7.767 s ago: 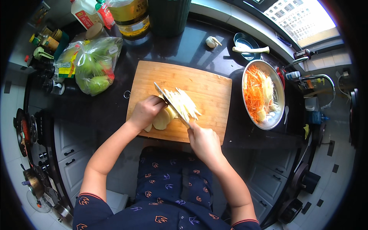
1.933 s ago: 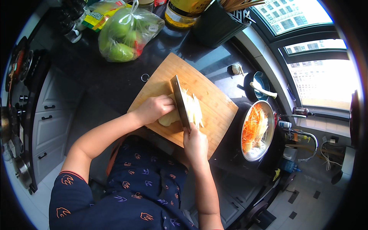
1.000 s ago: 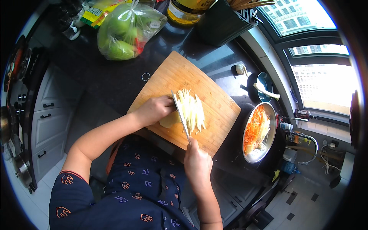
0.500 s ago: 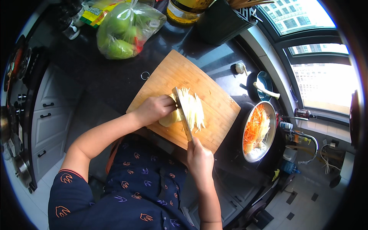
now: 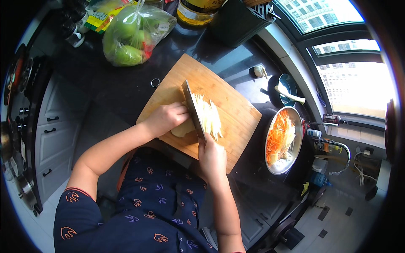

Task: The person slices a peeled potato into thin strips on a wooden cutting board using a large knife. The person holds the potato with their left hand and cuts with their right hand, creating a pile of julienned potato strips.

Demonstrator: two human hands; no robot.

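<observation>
Slicing well means I should curl my left hand's (image 5: 169, 117) fingertips back and bring the knife (image 5: 194, 109) straight down. My hands are apart: the left holds the pale slices (image 5: 180, 130) down by the board's near edge, and my right hand (image 5: 213, 157) is wrapped round the handle. Thin strips (image 5: 209, 118) lie past the blade. The wooden board (image 5: 238, 116) sits at the near edge of the dark bench (image 5: 114, 95). By its right corner is a bowl (image 5: 298, 135); sun comes through the window (image 5: 354, 88).

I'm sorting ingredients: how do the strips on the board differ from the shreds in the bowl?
The strips are pale; the shreds are orange and pale together. The strips lie beside the knife on the board; the shreds sit in the metal bowl. Both are mainly thin.
</observation>
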